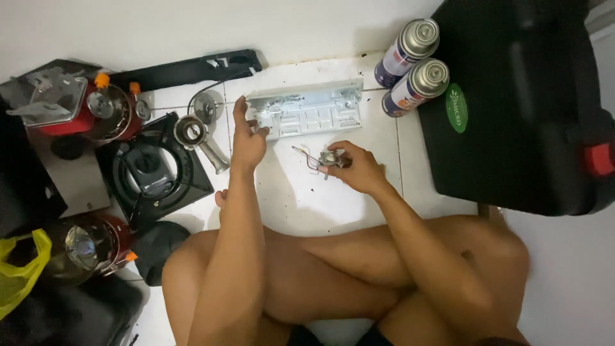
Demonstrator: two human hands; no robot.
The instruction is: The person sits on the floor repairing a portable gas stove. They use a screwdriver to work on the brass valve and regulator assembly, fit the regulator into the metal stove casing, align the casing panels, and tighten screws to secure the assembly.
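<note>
The person's body fills the lower centre and lower right of the frame. Both forearms are bare from elbow to wrist; no sleeves reach into view. The left hand (248,138), upper centre of the frame, carries no ring, watch, glove or band. The right hand (359,168), just right of centre, is equally bare. Both legs are bare across thighs, knees and shins. The only garment visible is a dark fabric edge at the bottom centre of the frame, between the thighs; its type cannot be determined. One bare toe shows left of the left forearm.
</note>
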